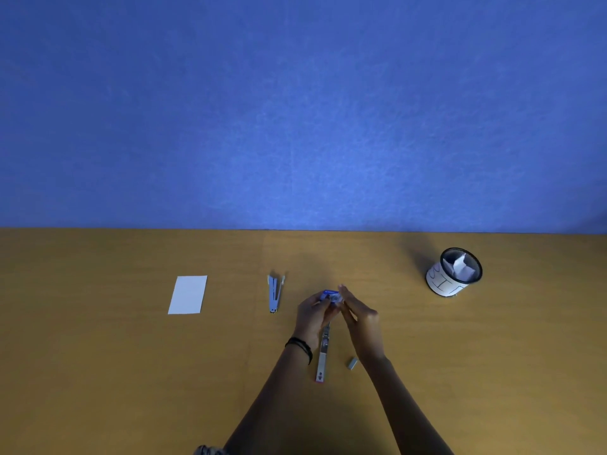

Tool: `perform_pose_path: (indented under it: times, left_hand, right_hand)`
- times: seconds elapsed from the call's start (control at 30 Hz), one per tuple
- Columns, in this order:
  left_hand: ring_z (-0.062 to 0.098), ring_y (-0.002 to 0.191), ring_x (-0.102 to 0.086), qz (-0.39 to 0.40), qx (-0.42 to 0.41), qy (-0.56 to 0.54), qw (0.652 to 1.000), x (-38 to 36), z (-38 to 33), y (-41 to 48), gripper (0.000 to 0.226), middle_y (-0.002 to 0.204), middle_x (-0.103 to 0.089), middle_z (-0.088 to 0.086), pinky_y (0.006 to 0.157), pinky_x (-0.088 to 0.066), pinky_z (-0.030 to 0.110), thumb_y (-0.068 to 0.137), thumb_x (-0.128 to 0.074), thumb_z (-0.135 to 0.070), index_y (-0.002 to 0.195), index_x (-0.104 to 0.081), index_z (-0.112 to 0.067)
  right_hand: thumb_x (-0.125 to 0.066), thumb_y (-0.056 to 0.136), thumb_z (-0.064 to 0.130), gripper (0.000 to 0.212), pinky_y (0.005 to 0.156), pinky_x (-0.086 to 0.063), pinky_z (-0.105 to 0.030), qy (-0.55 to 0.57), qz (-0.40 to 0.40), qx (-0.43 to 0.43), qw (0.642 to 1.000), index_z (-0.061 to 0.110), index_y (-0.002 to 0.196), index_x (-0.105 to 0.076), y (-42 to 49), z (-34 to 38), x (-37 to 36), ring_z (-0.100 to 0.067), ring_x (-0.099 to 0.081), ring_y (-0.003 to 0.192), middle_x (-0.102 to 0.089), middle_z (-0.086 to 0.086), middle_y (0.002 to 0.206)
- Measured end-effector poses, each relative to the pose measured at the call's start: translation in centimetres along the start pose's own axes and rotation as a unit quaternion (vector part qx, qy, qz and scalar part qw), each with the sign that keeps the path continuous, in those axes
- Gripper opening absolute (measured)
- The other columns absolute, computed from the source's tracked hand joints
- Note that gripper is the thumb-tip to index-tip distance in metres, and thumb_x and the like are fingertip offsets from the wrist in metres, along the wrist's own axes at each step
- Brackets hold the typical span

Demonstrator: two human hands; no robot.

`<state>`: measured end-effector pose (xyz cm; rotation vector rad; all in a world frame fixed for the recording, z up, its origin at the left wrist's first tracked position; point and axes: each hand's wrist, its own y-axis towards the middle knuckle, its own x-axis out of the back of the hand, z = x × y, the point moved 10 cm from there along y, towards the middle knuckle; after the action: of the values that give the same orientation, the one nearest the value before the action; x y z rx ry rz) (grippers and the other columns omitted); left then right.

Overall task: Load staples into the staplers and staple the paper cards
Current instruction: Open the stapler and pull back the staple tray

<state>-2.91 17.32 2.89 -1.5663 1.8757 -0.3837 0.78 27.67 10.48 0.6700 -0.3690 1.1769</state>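
My left hand (312, 315) and my right hand (359, 318) meet over the table and together hold a small blue and white staple box (330, 296) between their fingertips. Below them a silver stapler (322, 354) lies opened out flat on the table, its upper end hidden behind my hands. A second stapler (275, 293), pale blue, lies spread open to the left. A small grey strip of staples (352, 363) rests beside my right wrist. A white paper card (188, 294) lies flat at the left.
A round black-rimmed cup (455, 272) wrapped in white paper, with crumpled paper inside, stands at the back right. The wooden table (98, 372) ends at a blue wall (295, 110) behind.
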Motion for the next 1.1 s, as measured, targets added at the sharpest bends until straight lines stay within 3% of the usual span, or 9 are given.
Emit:
perform_pose_path:
  times: [0.1, 0.23, 0.37, 0.43, 0.5, 0.57, 0.63, 0.8, 1.1]
  left_hand:
    - [0.015, 0.084, -0.065, 0.032, -0.008, 0.068, 0.997, -0.6, 0.1, 0.4, 0.022, 0.094, -0.065, 0.013, 0.074, -0.057, 0.019, 0.094, -0.046, 0.0, 0.107, -0.063, -0.001]
    - [0.014, 0.077, -0.062, 0.059, -0.001, 0.172, 0.983, -1.5, 0.6, 0.7, 0.03, 0.097, -0.059, 0.013, 0.086, -0.054, 0.03, 0.099, -0.038, -0.006, 0.125, -0.05, 0.0]
    - [0.023, 0.091, -0.057, 0.045, -0.073, 0.261, 0.961, -2.1, -0.6, 1.0, 0.038, 0.104, -0.054, 0.015, 0.081, -0.048, 0.027, 0.098, -0.039, -0.008, 0.137, -0.041, -0.006]
    - [0.018, 0.109, -0.05, 0.016, -0.173, 0.402, 0.899, -1.8, -2.4, 1.1, 0.045, 0.122, -0.05, 0.012, 0.093, -0.042, 0.025, 0.097, -0.043, -0.008, 0.142, -0.036, -0.01]
    - [0.022, 0.138, -0.027, 0.06, -0.22, 0.521, 0.823, -2.1, -1.9, 1.2, 0.058, 0.148, -0.03, 0.01, 0.111, -0.029, 0.031, 0.095, -0.05, -0.013, 0.148, -0.024, -0.014]
    - [0.023, 0.147, 0.004, 0.12, -0.191, 0.574, 0.787, -1.5, 0.2, 1.7, 0.079, 0.16, 0.0, 0.003, 0.118, -0.013, 0.042, 0.092, -0.057, -0.023, 0.151, -0.005, -0.019]
    - [0.021, 0.145, 0.018, 0.151, -0.164, 0.597, 0.771, -0.6, 1.7, 1.9, 0.094, 0.159, 0.015, -0.003, 0.118, -0.006, 0.046, 0.088, -0.063, -0.028, 0.15, 0.008, -0.022]
    - [0.021, 0.145, 0.017, 0.184, -0.167, 0.61, 0.752, 0.2, 3.0, 2.0, 0.099, 0.153, 0.019, -0.014, 0.117, -0.006, 0.047, 0.083, -0.068, -0.03, 0.15, 0.005, -0.027]
    - [0.02, 0.147, 0.011, 0.166, -0.198, 0.673, 0.693, 1.2, 4.1, 1.9, 0.088, 0.16, 0.003, -0.004, 0.117, 0.002, 0.035, 0.087, -0.064, -0.025, 0.15, -0.004, -0.028]
  right_hand:
    - [-0.067, 0.079, -0.002, 0.037, 0.094, -0.041, -0.006, -0.025, 0.051, 0.007, 0.998, 0.008, 0.115, -0.064, 0.2, -1.0, -0.7, -0.013, -0.054, 0.118, -0.06, -0.002, 0.122]
    - [-0.069, 0.077, -0.001, 0.027, 0.079, -0.049, -0.019, -0.055, 0.112, -0.044, 0.991, 0.009, 0.103, -0.069, 0.7, -3.8, -1.4, -0.018, -0.068, 0.093, -0.071, -0.006, 0.103]
    - [-0.069, 0.078, -0.002, 0.029, 0.079, -0.053, -0.031, -0.01, 0.029, -0.13, 0.991, 0.005, 0.106, -0.068, 1.5, -6.4, 0.4, -0.02, -0.063, 0.09, -0.069, -0.009, 0.102]
    - [-0.069, 0.078, -0.002, 0.029, 0.078, -0.05, -0.03, -0.002, -0.045, -0.192, 0.98, 0.002, 0.106, -0.067, 1.6, -8.7, 2.2, -0.021, -0.062, 0.089, -0.068, -0.01, 0.101]
    - [-0.069, 0.077, -0.002, 0.027, 0.078, -0.047, -0.03, -0.015, -0.089, -0.254, 0.963, -0.001, 0.104, -0.067, 1.5, -11.3, 3.7, -0.026, -0.063, 0.089, -0.068, -0.015, 0.101]
    - [-0.068, 0.076, -0.003, 0.025, 0.079, -0.046, -0.032, -0.016, -0.115, -0.31, 0.943, -0.004, 0.102, -0.067, 1.0, -13.7, 4.6, -0.032, -0.062, 0.093, -0.068, -0.019, 0.101]
    - [-0.068, 0.076, -0.004, 0.027, 0.08, -0.046, -0.033, -0.017, -0.134, -0.343, 0.93, -0.003, 0.104, -0.066, 0.6, -15.0, 5.1, -0.033, -0.061, 0.095, -0.067, -0.02, 0.104]
    - [-0.068, 0.075, -0.003, 0.032, 0.075, -0.045, -0.034, -0.029, -0.127, -0.379, 0.916, 0.001, 0.107, -0.065, 0.8, -16.2, 4.7, -0.034, -0.06, 0.093, -0.063, -0.021, 0.109]
    - [-0.066, 0.079, 0.003, 0.039, 0.079, -0.047, -0.04, -0.054, -0.063, -0.392, 0.916, 0.005, 0.116, -0.055, 0.9, -16.5, 3.5, -0.037, -0.052, 0.103, -0.054, -0.021, 0.117]
